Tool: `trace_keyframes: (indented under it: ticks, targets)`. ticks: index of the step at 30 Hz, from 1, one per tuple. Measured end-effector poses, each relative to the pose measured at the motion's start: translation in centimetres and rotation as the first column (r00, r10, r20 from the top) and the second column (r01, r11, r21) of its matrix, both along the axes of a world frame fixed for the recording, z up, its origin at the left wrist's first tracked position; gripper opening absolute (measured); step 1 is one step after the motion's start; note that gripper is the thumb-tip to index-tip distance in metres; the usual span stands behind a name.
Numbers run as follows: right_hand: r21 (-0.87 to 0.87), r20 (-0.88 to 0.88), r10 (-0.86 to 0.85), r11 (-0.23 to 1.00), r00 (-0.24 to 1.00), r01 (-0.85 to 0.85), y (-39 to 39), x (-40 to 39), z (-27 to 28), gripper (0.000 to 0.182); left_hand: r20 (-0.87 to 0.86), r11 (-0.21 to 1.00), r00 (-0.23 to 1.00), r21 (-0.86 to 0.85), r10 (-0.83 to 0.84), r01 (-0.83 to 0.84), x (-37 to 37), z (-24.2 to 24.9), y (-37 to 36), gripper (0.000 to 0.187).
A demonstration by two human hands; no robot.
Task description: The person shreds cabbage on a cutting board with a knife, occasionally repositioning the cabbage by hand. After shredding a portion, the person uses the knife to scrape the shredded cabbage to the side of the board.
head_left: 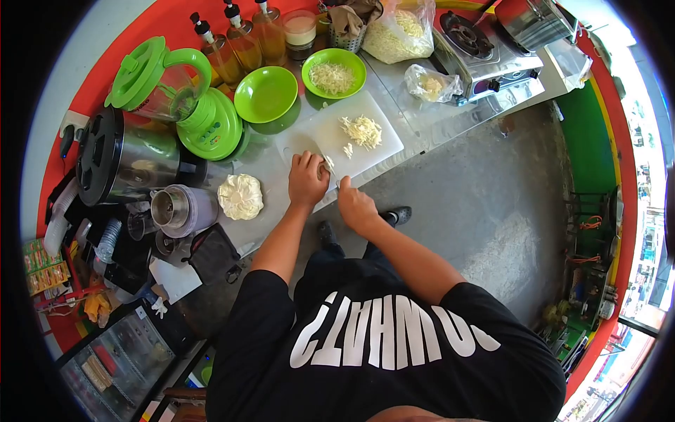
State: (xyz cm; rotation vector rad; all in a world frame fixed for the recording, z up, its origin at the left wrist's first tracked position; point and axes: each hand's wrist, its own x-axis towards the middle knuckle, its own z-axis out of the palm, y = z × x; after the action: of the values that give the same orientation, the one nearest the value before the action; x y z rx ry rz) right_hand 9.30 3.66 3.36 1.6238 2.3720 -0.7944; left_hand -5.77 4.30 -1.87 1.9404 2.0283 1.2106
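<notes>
My left hand, fingers curled, presses a piece of cabbage onto the white cutting board near its front left corner. My right hand is closed around the handle of a knife, at the board's near edge. The blade points towards the cabbage beside my left fingertips and shows only in part. Further right on the board lies a heap of chopped cabbage, with a few loose bits near it. A pale, cut cabbage head rests on the counter left of my left hand.
Behind the board stand a green bowl and another green bowl holding shreds. A green blender, oil bottles and a steel jug line the left. A bag of shreds and a gas stove are at the right.
</notes>
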Motion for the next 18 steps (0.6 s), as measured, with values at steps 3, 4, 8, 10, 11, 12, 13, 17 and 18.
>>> trace_keyframes:
  ticks: [3, 4, 8, 10, 11, 12, 13, 17, 18]
  targets:
    - [0.006, -0.019, -0.005, 1.000, 1.000, 0.005, 0.7, -0.3, -1.3, 0.016, 0.006, 1.000, 1.000, -0.002, -0.004, 0.004, 0.0, 0.4, 0.0, 0.014]
    - [0.023, -0.055, 0.007, 1.000, 0.998, -0.006, 1.1, -0.4, -1.5, 0.017, 0.009, 1.000, 1.000, -0.003, -0.002, 0.002, 0.0, 0.4, 0.0, 0.014]
    - [0.008, -0.087, 0.039, 0.999, 0.995, -0.038, 2.4, 0.2, -1.2, 0.023, 0.011, 1.000, 1.000, 0.002, -0.009, 0.009, -0.1, 0.6, 0.0, 0.017]
    - [-0.024, -0.074, -0.020, 1.000, 0.997, 0.019, 0.5, 1.6, -2.0, 0.029, 0.028, 1.000, 1.000, -0.023, 0.004, -0.003, -0.1, 0.2, 0.0, 0.017]
    - [-0.041, -0.078, -0.051, 0.998, 0.996, 0.048, 0.0, 2.3, -2.7, 0.033, 0.039, 0.998, 0.999, -0.065, 0.009, -0.007, -0.1, 0.1, 0.1, 0.018]
    - [-0.032, -0.077, -0.047, 0.999, 0.996, 0.044, 0.1, 2.8, -2.3, 0.033, 0.041, 0.998, 0.999, -0.056, 0.013, -0.010, -0.2, 0.1, 0.3, 0.018]
    - [-0.064, -0.078, -0.062, 0.996, 0.995, 0.057, 0.1, 3.4, -1.9, 0.033, 0.045, 0.998, 0.999, -0.060, 0.009, -0.006, -0.2, 0.1, 0.4, 0.018]
    - [-0.058, -0.102, -0.078, 0.996, 0.992, 0.073, 1.5, 4.6, -1.0, 0.033, 0.039, 0.998, 0.999, -0.057, 0.022, -0.019, 0.0, 0.0, 0.2, 0.019]
    - [-0.057, -0.105, -0.084, 0.995, 0.991, 0.079, 2.1, 4.4, -0.9, 0.033, 0.036, 0.998, 0.999, -0.056, 0.015, -0.013, 0.1, 0.0, 0.1, 0.019]
